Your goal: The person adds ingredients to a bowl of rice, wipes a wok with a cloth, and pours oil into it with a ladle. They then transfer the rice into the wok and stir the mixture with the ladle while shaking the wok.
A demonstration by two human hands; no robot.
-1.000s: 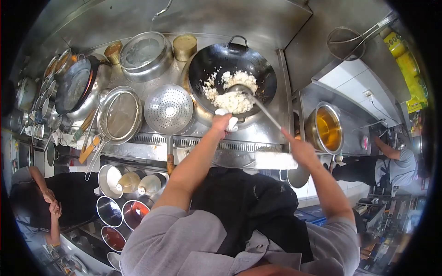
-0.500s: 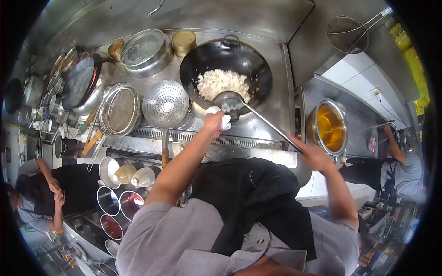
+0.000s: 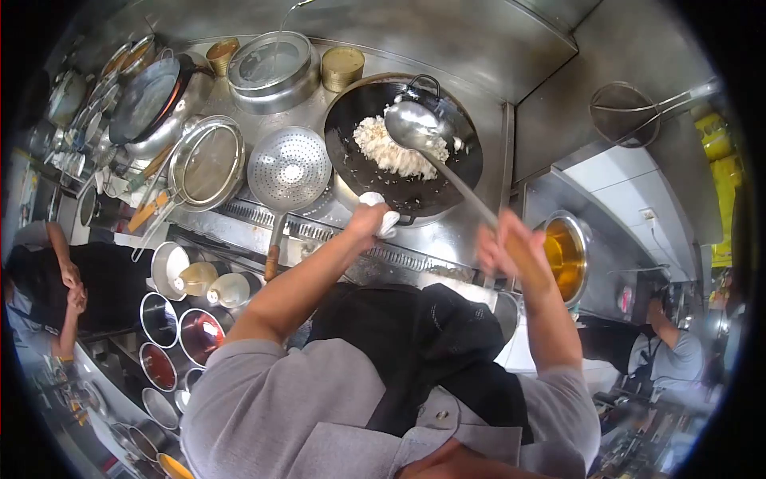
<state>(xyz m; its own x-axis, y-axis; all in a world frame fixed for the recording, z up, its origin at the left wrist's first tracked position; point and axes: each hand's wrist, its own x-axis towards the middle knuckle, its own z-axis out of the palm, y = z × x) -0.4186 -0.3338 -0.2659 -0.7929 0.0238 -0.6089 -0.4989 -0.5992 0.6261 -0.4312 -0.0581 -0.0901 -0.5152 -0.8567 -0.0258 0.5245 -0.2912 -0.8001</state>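
From the head camera, a round black wok (image 3: 459,180) sits on the shiny steel stove (image 3: 311,112), its dark curved wall speckled with stray bits. Loose, crumbly white food (image 3: 391,156) is heaped inside it. A metal ladle (image 3: 411,125) with a smooth round bowl slants over the heap, covering part of it. The right hand (image 3: 511,247) grips the ladle's long thin handle, but its fingers are blurred and the handle's end cannot be made out. The left hand (image 3: 369,219) is closed on a crumpled white cloth (image 3: 387,225) at the wok's near edge; whether it also clasps metal through the folds is hidden. Left of the wok lie a perforated metal strainer (image 3: 289,168) and a fine mesh sieve (image 3: 209,164). The right forearm partly hides a round steel pot (image 3: 586,259) of clear amber liquid (image 3: 562,255).
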